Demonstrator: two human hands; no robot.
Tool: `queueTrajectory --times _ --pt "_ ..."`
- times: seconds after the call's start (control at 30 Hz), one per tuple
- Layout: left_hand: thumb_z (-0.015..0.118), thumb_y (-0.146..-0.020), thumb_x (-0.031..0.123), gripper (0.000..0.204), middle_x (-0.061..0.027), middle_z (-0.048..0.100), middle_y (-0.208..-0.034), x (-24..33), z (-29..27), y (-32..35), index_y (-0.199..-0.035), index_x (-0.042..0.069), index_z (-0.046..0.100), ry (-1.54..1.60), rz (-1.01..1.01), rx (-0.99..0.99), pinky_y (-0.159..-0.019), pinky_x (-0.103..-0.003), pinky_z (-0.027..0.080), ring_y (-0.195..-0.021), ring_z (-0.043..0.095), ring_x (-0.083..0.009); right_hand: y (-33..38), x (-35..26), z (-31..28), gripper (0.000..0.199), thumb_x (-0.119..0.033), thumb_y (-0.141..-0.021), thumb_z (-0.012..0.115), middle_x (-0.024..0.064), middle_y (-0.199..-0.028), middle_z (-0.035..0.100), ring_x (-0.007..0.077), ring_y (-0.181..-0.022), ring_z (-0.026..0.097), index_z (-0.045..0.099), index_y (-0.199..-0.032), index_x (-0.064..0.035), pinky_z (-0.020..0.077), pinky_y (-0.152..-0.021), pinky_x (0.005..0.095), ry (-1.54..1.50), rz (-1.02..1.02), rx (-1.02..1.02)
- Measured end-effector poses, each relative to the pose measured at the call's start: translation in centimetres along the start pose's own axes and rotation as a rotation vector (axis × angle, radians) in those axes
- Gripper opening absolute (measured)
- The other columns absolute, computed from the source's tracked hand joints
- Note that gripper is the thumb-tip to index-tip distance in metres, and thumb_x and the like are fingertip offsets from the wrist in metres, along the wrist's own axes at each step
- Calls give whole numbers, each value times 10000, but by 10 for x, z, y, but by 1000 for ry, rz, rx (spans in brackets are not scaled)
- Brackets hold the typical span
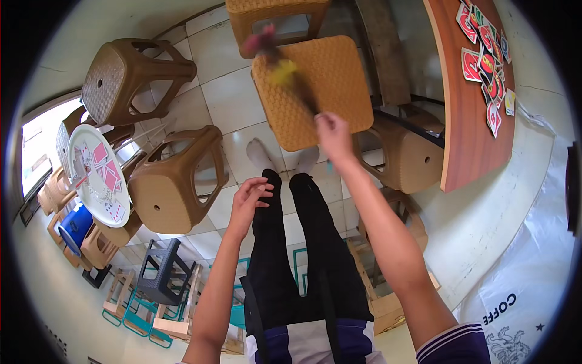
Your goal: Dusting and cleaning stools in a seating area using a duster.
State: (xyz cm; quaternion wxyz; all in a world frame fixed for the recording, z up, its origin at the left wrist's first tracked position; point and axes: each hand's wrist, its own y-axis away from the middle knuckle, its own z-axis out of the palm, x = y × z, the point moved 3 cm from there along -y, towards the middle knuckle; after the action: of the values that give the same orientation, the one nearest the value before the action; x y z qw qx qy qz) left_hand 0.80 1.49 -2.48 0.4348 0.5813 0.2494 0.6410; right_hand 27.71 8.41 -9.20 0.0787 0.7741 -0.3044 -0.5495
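My right hand (333, 133) is closed round the handle end of a feather duster (291, 76), dark with a yellow band and a pinkish-red tip. Motion smears the duster, so its fine details are lost. It slants up and left across the tan woven-top stool (327, 91); whether it touches the seat I cannot tell. My left hand (248, 203) holds nothing, its fingers loosely bent and apart, over my left leg near the knee.
At right, a brown wooden table (448, 91) carries scattered cards (485, 60). Brown plastic stools (173, 200) stand to the left, beside a round white table (82, 136) with more cards. Another stool (406, 158) is partly under the wooden table. Wooden chairs (176, 327) are behind me.
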Motion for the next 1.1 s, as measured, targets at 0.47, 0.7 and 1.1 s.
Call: queueTrajectory --times 0.47,0.7,1.1 --pt "531 -990 259 321 -101 664 -1118 -5 -21 10 -1229 47 564 34 13 37 -800 -305 522 -996 642 -178 4 -28 13 274 -228 -942 576 53 -749 626 123 -713 569 645 -954 38 457 -650 318 -5 -36 -120" --pt "538 -996 243 310 -86 671 -1130 -6 -27 11 -1238 53 573 62 13 35 -788 -294 513 -987 635 -159 -30 -27 -13 308 -252 -957 523 82 -688 588 197 -637 543 590 -841 25 438 -602 398 -136 168 207" --pt "547 -984 270 341 -105 650 -1117 -7 -40 17 -1230 33 560 47 28 45 -795 -310 527 -985 645 -180 -29 -114 -16 271 -232 -916 551 227 -995 683 416 -953 641 689 -1074 -60 508 -829 503 869 -398 -587"
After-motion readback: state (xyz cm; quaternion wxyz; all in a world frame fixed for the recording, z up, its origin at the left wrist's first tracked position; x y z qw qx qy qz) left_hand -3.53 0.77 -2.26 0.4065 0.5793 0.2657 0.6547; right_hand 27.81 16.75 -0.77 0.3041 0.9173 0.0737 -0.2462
